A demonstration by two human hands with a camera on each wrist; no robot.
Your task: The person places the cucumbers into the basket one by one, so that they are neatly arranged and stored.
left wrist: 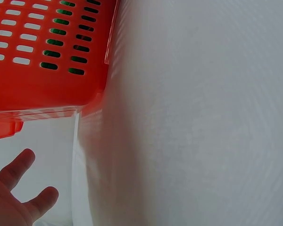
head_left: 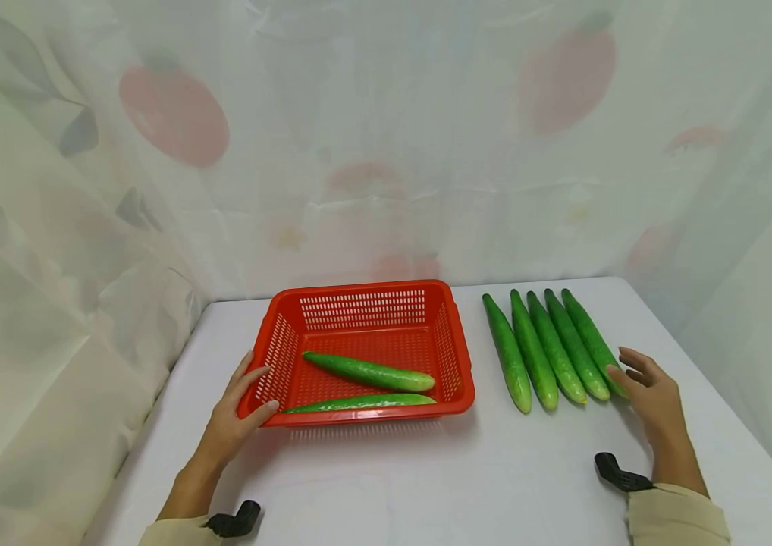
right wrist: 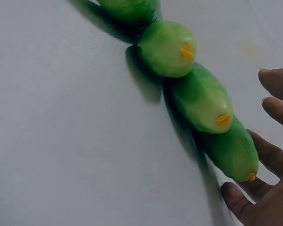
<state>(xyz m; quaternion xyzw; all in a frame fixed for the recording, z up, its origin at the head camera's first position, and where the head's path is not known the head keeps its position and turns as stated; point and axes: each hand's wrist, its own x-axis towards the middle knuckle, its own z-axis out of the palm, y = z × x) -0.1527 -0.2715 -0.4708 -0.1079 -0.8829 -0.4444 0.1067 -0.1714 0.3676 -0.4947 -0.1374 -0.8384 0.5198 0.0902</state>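
Observation:
A red perforated plastic basket (head_left: 359, 287) stands left of the table's middle, holding two green cucumbers, one across its floor (head_left: 372, 373) and one along the front wall (head_left: 365, 402). At its left rim is my left hand (head_left: 232, 417), thumb and a finger touching the edge; in the left wrist view, two straight fingers (left wrist: 40, 202) stick out apart from the basket. Several cucumbers (head_left: 543, 349) lie side by side on the right. My right hand (head_left: 655, 398) is beside the rightmost cucumber (head_left: 591, 337), its fingers spread and loosely bent around the near end without a visible grip.
A white cloth-like surface covers the table (head_left: 386, 485). Behind it hangs a pale curtain (head_left: 372, 136) with faded fruit prints, and another curtain (head_left: 38, 303) closes the left side. Black wrist-worn devices (head_left: 621, 474) jut out beside the sleeves (head_left: 679, 516).

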